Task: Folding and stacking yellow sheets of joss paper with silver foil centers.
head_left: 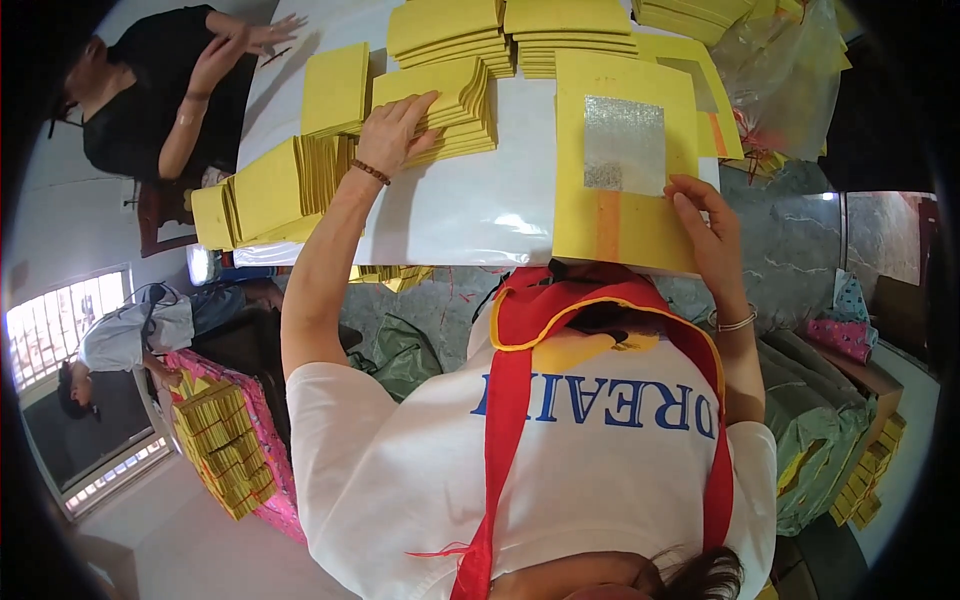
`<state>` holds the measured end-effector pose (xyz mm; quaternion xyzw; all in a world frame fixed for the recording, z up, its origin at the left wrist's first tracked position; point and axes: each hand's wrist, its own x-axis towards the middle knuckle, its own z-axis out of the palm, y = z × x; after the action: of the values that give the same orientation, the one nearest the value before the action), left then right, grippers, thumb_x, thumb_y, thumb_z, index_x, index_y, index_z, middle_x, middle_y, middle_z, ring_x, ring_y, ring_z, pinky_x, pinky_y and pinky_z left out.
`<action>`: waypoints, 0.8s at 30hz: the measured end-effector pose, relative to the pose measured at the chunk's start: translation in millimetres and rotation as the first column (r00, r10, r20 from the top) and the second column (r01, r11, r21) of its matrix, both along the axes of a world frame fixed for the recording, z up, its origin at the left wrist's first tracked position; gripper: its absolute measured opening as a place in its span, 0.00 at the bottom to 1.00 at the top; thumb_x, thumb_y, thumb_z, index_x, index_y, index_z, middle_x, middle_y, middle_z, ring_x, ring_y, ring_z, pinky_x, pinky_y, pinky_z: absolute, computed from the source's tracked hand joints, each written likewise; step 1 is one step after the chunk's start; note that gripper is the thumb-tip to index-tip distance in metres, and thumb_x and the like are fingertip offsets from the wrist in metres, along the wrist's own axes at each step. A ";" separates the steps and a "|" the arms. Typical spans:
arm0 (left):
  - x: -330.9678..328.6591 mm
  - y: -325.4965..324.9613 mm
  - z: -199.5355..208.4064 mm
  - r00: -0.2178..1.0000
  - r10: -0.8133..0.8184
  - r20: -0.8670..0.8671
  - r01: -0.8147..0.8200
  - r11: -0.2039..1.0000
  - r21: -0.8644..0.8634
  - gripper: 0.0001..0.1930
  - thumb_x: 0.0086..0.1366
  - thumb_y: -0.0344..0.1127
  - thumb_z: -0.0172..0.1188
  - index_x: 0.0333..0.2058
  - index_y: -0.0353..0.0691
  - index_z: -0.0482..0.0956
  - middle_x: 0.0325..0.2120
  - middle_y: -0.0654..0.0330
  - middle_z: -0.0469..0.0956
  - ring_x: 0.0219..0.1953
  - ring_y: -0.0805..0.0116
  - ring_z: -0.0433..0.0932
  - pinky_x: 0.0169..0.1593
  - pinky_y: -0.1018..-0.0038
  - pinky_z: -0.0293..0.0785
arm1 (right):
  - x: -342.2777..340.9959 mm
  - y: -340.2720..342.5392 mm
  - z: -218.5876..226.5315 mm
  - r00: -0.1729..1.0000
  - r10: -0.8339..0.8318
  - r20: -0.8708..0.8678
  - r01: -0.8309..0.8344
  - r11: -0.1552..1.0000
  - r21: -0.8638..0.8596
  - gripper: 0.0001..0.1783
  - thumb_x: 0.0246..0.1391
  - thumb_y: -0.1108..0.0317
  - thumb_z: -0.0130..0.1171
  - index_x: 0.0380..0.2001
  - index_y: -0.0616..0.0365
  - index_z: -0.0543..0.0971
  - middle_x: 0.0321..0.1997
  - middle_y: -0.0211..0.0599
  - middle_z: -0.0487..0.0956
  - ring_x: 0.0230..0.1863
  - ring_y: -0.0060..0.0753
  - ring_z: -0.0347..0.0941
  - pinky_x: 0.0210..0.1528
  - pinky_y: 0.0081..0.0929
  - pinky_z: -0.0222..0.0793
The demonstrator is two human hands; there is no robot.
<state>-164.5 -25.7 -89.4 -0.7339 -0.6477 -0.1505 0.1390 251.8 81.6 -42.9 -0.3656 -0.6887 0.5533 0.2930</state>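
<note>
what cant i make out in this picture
Head view: left hand, palm hidden by its own back.
Head view: silver-patched yellow sheet, hiding whatever lies directly beneath it.
Head view: far-right yellow stack, cut off by the top edge.
Head view: plastic bag, its wrinkled film blurring the contents.
Head view: green sack, its sides hiding most of the inside.

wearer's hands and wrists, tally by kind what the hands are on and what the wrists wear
Folded yellow stack, at the left hand: 1
Silver-patched yellow sheet, at the right hand: 1
Brown beaded bracelet, left wrist: 1
Pale bangle, right wrist: 1
Total: 4
</note>
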 end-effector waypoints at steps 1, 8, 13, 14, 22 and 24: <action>0.7 0.1 0.2 1.000 0.016 -0.010 -0.017 1.000 -0.019 0.26 0.54 0.44 0.61 0.51 0.47 0.69 0.38 0.59 0.75 0.39 0.61 0.74 0.42 0.66 0.70 | -0.7 1.8 1.7 1.000 0.014 0.006 -0.014 1.000 0.003 0.14 0.56 0.70 0.53 0.46 0.62 0.75 0.39 0.33 0.79 0.39 0.17 0.70 0.45 0.16 0.65; 9.1 -5.7 -11.6 0.993 0.101 -0.062 -0.107 0.989 -0.099 0.27 0.54 0.48 0.60 0.53 0.47 0.68 0.44 0.58 0.70 0.47 0.59 0.67 0.48 0.64 0.63 | -40.8 16.5 55.7 0.984 0.176 0.036 -0.179 0.971 0.161 0.14 0.56 0.70 0.53 0.45 0.61 0.75 0.40 0.34 0.79 0.38 0.20 0.72 0.44 0.19 0.67; 12.6 -6.6 -8.2 0.994 0.080 0.068 -0.076 0.996 -0.053 0.23 0.60 0.46 0.54 0.52 0.44 0.69 0.44 0.56 0.71 0.47 0.57 0.68 0.49 0.63 0.63 | -132.1 29.6 64.3 0.816 0.565 0.125 -0.578 0.788 0.210 0.16 0.57 0.71 0.51 0.48 0.60 0.73 0.47 0.37 0.74 0.48 0.27 0.70 0.50 0.23 0.65; 9.9 -5.0 -8.9 0.994 0.090 0.067 -0.088 0.995 -0.043 0.23 0.60 0.46 0.54 0.52 0.44 0.69 0.44 0.56 0.71 0.47 0.57 0.68 0.49 0.63 0.63 | -153.4 32.7 52.7 0.769 0.597 0.230 -0.639 0.726 0.252 0.17 0.56 0.70 0.52 0.49 0.59 0.72 0.49 0.39 0.73 0.50 0.30 0.70 0.51 0.24 0.65; 5.2 0.9 -8.5 0.544 0.359 0.759 -0.345 0.920 -0.188 0.12 0.60 0.33 0.54 0.43 0.39 0.78 0.39 0.53 0.78 0.42 0.52 0.73 0.47 0.63 0.67 | -247.1 32.6 -6.0 0.437 0.365 0.822 -0.892 0.294 0.343 0.24 0.55 0.56 0.48 0.54 0.51 0.70 0.53 0.40 0.69 0.54 0.43 0.67 0.54 0.37 0.64; -3.9 -3.3 -15.7 0.784 0.350 0.512 -0.413 0.910 0.012 0.17 0.59 0.34 0.57 0.48 0.42 0.75 0.42 0.52 0.76 0.45 0.50 0.71 0.49 0.63 0.66 | -256.2 34.3 -11.6 0.436 0.393 0.810 -0.893 0.298 0.336 0.23 0.53 0.57 0.48 0.52 0.48 0.72 0.52 0.39 0.71 0.52 0.41 0.69 0.50 0.38 0.66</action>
<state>-168.4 -28.9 -105.1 -0.5131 -0.7857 -0.3434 0.0394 -4.4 115.9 -54.5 -0.0265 -0.9851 0.1465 -0.0856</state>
